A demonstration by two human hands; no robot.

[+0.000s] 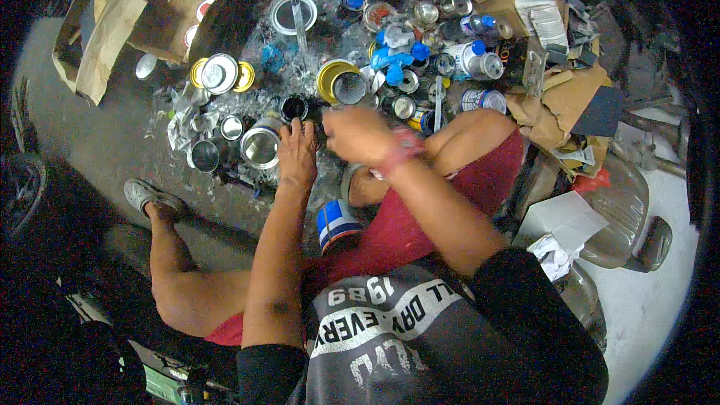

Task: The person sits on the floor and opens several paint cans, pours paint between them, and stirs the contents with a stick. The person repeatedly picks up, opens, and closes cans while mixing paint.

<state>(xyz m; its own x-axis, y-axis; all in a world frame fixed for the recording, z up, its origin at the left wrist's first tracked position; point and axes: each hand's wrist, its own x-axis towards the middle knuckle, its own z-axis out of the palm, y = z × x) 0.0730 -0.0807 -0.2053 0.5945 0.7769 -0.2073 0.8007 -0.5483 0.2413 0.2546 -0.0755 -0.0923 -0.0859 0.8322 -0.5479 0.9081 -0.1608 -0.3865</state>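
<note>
A small can [294, 108], dark inside, stands on the paint-stained floor in front of me. My left hand [298, 154] has its fingers closed at the can's near rim. Just right of it, my right hand [358, 135] is blurred by movement, with a reddish band at the wrist. Its fingers look curled together; anything inside them is hidden. An open silver tin [262, 147] stands left of my left hand. Beyond my right hand lie a yellow-rimmed lid [327, 75] and a round grey-topped tin [349, 88].
Many tins, jars and bottles crowd the far right, with crumpled blue plastic [394, 61] among them. A white lid with a stick [298, 22] across it lies farther off. Cardboard boxes [112, 37] stand far left. A blue-and-white can [337, 226] is between my legs.
</note>
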